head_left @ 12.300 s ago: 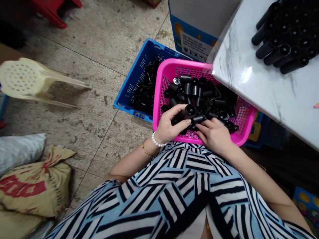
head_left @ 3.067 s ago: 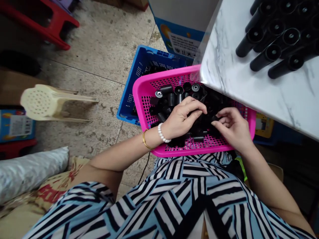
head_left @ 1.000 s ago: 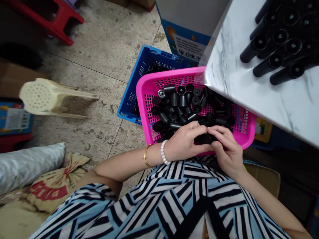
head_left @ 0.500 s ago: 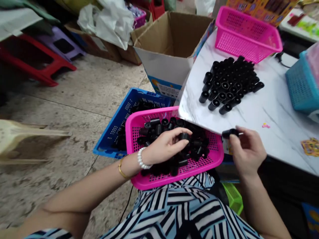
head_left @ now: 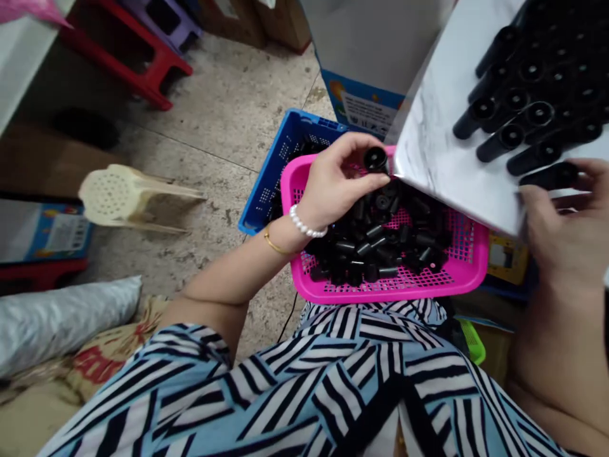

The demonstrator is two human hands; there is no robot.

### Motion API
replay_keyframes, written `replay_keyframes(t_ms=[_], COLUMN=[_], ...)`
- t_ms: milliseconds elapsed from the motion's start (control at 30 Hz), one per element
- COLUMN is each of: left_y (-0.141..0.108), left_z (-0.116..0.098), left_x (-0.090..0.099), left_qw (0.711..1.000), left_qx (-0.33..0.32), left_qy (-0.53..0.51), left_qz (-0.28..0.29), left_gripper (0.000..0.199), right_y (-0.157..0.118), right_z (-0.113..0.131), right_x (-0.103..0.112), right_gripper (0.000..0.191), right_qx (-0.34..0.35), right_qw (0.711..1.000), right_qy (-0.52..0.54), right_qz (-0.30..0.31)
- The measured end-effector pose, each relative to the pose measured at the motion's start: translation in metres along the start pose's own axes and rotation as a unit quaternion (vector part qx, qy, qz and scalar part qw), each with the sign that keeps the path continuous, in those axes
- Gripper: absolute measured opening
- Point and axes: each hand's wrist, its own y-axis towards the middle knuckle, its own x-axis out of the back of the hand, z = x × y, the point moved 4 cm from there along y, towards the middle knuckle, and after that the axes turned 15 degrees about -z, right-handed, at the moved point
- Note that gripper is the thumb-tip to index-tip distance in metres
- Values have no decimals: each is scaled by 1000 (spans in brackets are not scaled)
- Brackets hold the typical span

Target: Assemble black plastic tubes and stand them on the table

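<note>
Between the thumb and fingers of my left hand (head_left: 335, 181) is a short black plastic cylinder (head_left: 375, 158), its hollow end facing up. That hand is above the far-left part of a pink basket (head_left: 380, 292), which holds many loose black cylinders (head_left: 375, 238). My right hand (head_left: 566, 222) grips a longer black tube (head_left: 552, 176) by the white table's near side. The tube lies close against a cluster of upright black tubes (head_left: 537, 114) on the table; whether it rests on the surface I cannot tell.
The marbled white table (head_left: 442, 168) overlaps the basket's far-right corner. A blue crate (head_left: 266, 184) stands behind the basket, near a large carton (head_left: 366, 95). On the floor to the left are a cream stool (head_left: 111, 193) and a red stool (head_left: 137, 57).
The view has swung down and left. My left hand has lifted a cylinder up from the pile. My right hand has carried its tube over to the upright cluster.
</note>
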Motion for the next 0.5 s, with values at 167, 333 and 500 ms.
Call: replay_keyframes(t_ms=[167, 333, 500], left_y=[43, 64, 70], left_z=[-21, -26, -28], left_x=[-17, -51, -86], left_qw=[991, 969, 962], left_qx=[-72, -75, -103], left_qy=[117, 225, 238], left_qz=[6, 67, 91], left_gripper=[50, 56, 37], right_y=[-3, -78, -145], right_z=[29, 110, 175], right_x=[15, 28, 0], right_gripper=[63, 35, 38], right_qx=[-11, 199, 439], right_qw=[997, 952, 755], right_qy=[57, 215, 207], right_qz=[-56, 89, 442])
